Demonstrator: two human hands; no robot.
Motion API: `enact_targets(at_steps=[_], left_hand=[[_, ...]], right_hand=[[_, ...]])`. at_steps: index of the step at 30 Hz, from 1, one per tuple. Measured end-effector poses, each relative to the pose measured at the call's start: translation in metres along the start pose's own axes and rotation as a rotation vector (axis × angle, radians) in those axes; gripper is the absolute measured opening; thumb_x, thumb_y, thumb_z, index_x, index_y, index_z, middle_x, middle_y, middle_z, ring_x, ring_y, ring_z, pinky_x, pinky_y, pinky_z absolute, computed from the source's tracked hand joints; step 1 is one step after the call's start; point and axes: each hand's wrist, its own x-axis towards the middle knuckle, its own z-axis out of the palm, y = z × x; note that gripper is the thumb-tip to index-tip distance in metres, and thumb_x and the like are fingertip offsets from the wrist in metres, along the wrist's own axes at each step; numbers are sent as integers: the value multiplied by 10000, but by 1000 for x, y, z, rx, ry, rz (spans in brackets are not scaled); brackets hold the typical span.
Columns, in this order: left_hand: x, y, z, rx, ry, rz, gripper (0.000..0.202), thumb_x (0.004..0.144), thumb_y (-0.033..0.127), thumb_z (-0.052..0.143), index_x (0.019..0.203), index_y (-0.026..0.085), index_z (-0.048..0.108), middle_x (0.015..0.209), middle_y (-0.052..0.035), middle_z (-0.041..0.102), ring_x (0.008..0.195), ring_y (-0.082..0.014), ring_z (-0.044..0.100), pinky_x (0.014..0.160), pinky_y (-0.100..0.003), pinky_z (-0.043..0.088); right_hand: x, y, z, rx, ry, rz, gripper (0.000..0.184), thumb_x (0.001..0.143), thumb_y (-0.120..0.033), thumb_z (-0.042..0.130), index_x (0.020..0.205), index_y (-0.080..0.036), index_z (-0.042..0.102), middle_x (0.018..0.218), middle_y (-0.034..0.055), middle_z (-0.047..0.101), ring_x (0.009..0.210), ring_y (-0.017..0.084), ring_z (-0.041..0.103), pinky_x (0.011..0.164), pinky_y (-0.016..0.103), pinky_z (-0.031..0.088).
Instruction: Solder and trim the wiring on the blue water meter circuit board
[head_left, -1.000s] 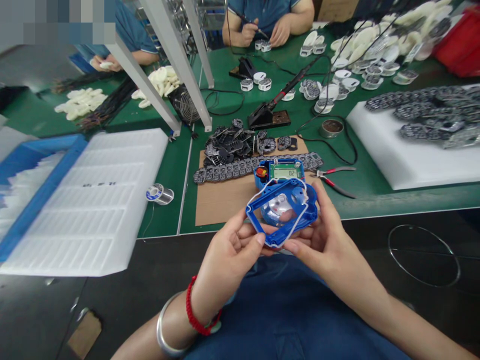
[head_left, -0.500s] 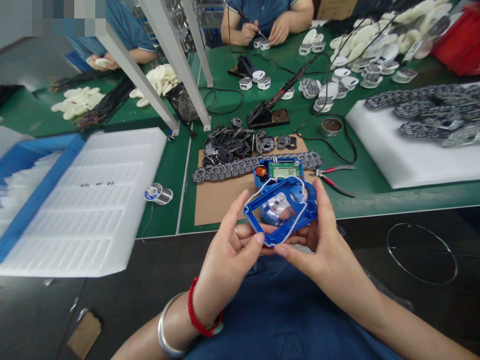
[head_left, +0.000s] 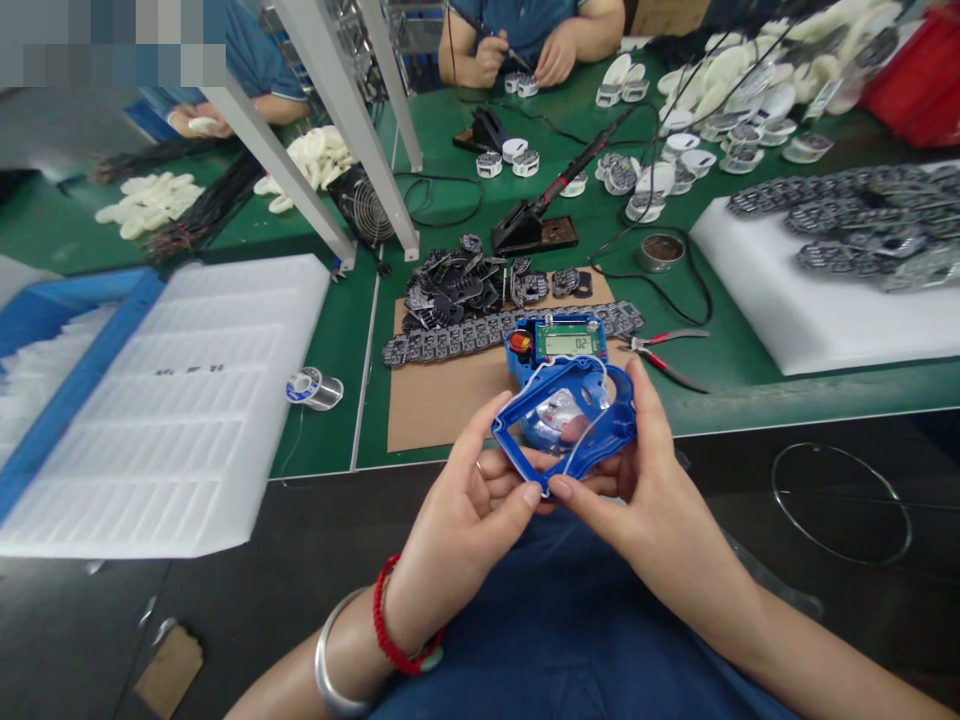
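Both hands hold a blue plastic housing frame (head_left: 622, 428), tilted above the table's front edge. A thin white cord (head_left: 584, 450), like a sealing strip, runs along part of its rim and strays across the opening on the right. My left hand (head_left: 474, 500) grips the left and lower side, thumb at the bottom corner. My right hand (head_left: 649, 500) grips the right side, its thumb near the other thumb on the lower edge. Just behind the frame sits an open blue device (head_left: 517, 370) with a green circuit board and a lit display (head_left: 568, 345). A clear rounded part (head_left: 551, 415) shows through the frame.
Cardboard (head_left: 427, 410) lies under a row of grey circuit boards (head_left: 442, 345). Red-handled pliers (head_left: 667, 365) and a soldering iron stand (head_left: 525, 230) are beyond. A solder spool (head_left: 319, 390) and white tray (head_left: 202, 400) are left, white foam (head_left: 795, 300) right. Co-workers sit opposite.
My left thumb has slid right along the frame's lower edge, closer to my right thumb. The frame has shifted slightly right, and the cord lies closer to its lower-left rim.
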Motion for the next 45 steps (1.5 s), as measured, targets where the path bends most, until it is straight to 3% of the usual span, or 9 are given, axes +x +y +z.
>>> enact_targets(at_steps=[7, 17, 24, 29, 39, 45], left_hand=[[-1, -2, 0, -25, 19, -20, 760, 820, 150, 634, 1430, 265, 195, 1045, -76, 678, 942, -202, 674, 810, -313, 553], [0, -5, -2, -76, -22, 6, 722, 848, 118, 605, 1424, 266, 196, 1091, -74, 670, 1004, -184, 648, 835, -290, 540], [1, -9, -8, -120, -115, 55, 679, 875, 151, 579, 1429, 254, 200, 1171, -104, 647, 1034, -198, 641, 821, -283, 552], [1, -7, -9, -115, -97, 57, 594, 904, 151, 522, 1419, 228, 236, 1143, -103, 667, 989, -182, 658, 774, -260, 576], [1, -8, -9, -130, -94, 60, 596, 889, 146, 543, 1405, 222, 255, 1103, -102, 687, 963, -183, 670, 761, -260, 585], [3, -6, -9, -131, -90, 68, 579, 884, 147, 552, 1387, 212, 272, 1054, -95, 699, 913, -172, 682, 750, -259, 587]], right_hand=[[0, 0, 1, -8, 1, 2, 1125, 726, -319, 769, 1493, -346, -54, 1176, 123, 607, 787, 292, 706, 615, 421, 636], [-1, -5, 2, -89, 55, -8, 1109, 716, -277, 767, 1504, -323, -12, 1361, 150, 478, 806, 280, 710, 572, 352, 641], [1, 7, 0, -84, 83, -117, 1070, 711, -248, 773, 1510, -289, 62, 1167, 136, 616, 685, 258, 714, 531, 342, 633], [1, 10, 2, -67, 68, -129, 1060, 722, -231, 754, 1509, -289, 46, 1062, 111, 655, 649, 245, 711, 521, 333, 629], [1, 11, 2, -145, 73, -168, 1039, 743, -227, 732, 1508, -273, 30, 1141, 136, 636, 652, 240, 712, 492, 310, 620], [2, 13, -4, -237, 59, -245, 1022, 780, -280, 720, 1513, -219, 11, 1073, 127, 653, 616, 213, 704, 513, 296, 623]])
